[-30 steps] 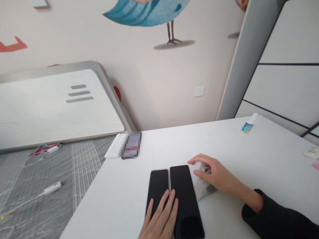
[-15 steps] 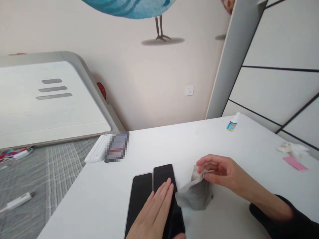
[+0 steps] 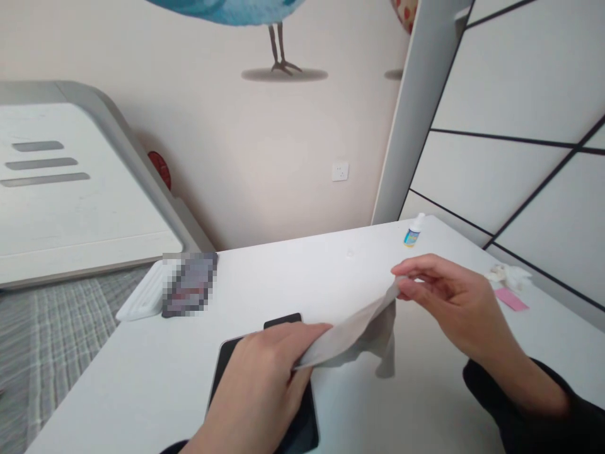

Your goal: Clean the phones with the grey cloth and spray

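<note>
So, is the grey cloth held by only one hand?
No, the grey cloth stretches between both hands: the right hand pinches one end, and the left hand holds the other end.

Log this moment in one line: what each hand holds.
left hand grips grey cloth over two black smartphones | right hand pinches cloth

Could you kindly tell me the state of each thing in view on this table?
left hand: holding the cloth's end over the phones
right hand: pinching the cloth's raised corner, above the table
grey cloth: stretched between both hands, part hanging
black phones: lying flat, mostly covered by the left hand
small bottle: upright
blurred phone: lying flat, screen pixelated
</note>
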{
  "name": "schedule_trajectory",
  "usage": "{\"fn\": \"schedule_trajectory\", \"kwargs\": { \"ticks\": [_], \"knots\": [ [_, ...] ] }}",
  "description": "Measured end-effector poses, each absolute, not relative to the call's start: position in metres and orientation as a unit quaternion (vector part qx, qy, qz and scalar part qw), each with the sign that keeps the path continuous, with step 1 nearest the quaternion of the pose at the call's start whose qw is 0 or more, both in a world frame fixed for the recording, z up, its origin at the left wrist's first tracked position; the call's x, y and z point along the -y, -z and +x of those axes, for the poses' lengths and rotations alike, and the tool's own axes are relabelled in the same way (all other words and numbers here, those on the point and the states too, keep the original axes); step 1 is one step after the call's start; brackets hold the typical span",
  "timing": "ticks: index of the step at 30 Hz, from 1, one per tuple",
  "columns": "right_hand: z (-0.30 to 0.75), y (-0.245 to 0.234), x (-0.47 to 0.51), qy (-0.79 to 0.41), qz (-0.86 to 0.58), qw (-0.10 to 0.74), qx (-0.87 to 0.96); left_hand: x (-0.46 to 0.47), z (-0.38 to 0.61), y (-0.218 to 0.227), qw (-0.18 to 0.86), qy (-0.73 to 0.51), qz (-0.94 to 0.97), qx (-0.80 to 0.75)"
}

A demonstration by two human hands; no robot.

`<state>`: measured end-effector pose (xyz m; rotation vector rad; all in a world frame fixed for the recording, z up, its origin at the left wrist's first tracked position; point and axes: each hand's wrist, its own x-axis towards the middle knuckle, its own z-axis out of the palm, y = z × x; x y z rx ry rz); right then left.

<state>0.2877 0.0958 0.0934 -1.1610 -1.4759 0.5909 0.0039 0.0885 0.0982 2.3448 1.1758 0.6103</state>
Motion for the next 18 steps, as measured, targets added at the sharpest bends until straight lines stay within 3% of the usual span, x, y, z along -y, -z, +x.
{"fn": "schedule_trajectory", "kwargs": {
  "ticks": [5, 9, 11, 15, 18],
  "knots": [
    [0.3, -0.104, -0.118, -0.205, -0.483, 0.582, 0.621, -0.112, 0.008, -0.129, 0.121, -0.243, 0.873, -0.404],
    [0.312, -0.101, -0.102, -0.148, -0.488, 0.574, 0.641, -0.109, 0.013, -0.121, 0.045, -0.257, 0.904, -0.34],
    [0.324, -0.087, -0.085, -0.158, -0.494, 0.518, 0.68, -0.101, 0.015, -0.101, 0.024, -0.195, 0.93, -0.311],
    [0.35, -0.045, -0.051, -0.273, -0.526, 0.308, 0.745, -0.085, 0.02, -0.06, 0.026, -0.071, 0.971, -0.228],
    [0.36, -0.024, -0.041, -0.288, -0.549, 0.262, 0.739, -0.082, 0.02, -0.048, 0.017, -0.042, 0.977, -0.208]
  ]
}}
